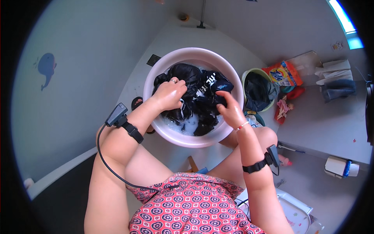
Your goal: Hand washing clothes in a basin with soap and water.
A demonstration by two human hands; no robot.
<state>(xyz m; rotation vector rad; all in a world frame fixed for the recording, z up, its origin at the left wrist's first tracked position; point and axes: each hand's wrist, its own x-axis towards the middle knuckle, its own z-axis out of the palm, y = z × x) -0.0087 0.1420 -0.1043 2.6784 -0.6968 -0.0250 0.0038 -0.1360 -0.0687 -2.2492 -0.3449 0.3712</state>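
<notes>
A round pale pink plastic basin (194, 143) stands on the floor before me. Dark wet clothing (187, 73) fills most of it, with soapy water (190, 124) showing near its front edge. My left hand (172, 93), a ring on one finger, lies on the cloth at the basin's left; its fingers are bent, and whether they grip cloth is unclear. At the right, my right hand (230, 109) has thumb and forefinger apart beside a dark garment with white lettering (210, 80). Its other fingers are partly hidden, so a grip cannot be made out.
Right of the basin stands a pale green bucket (270, 106) of dark clothes. Beyond it are an orange Tide detergent bag (282, 73) and a doll (283, 107). A floor drain (153, 60) lies at the back left; a squeegee (201, 25) leans in the far corner.
</notes>
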